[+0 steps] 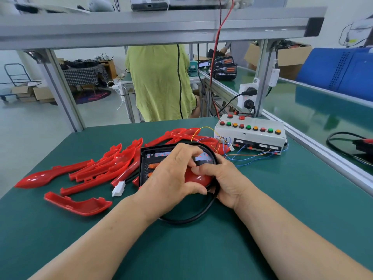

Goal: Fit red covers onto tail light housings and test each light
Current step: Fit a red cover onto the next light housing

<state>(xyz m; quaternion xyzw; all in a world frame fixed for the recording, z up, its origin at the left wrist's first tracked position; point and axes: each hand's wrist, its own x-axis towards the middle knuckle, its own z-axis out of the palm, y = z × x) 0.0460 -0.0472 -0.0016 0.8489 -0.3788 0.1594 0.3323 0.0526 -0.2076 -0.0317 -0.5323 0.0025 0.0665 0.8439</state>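
A black tail light housing [150, 158] is laid on the green tabletop [272, 219] at its middle, its long axis running left to right, the squared end to the left and the rounded end pointed right toward a white test box [250, 136]. One red cover [198, 178] is held against the housing's near right part. It is gripped by the left hand [177, 172], whose fingers are curled over the top and whose thumb is pressed at the cover's near edge. The housing's rounded end is clasped by the right hand [224, 178], with the thumb laid on the cover. A black cable [201, 216] is looped once beneath the wrists, and one white connector [119, 188] is seen just left of the housing. Loose red covers [101, 166] are piled to the left, overlapped too much to be counted; one more [76, 205] is set apart nearer. Eleven round buttons are counted on the box: five red, three green, three orange. Its white labels are too small to be read.
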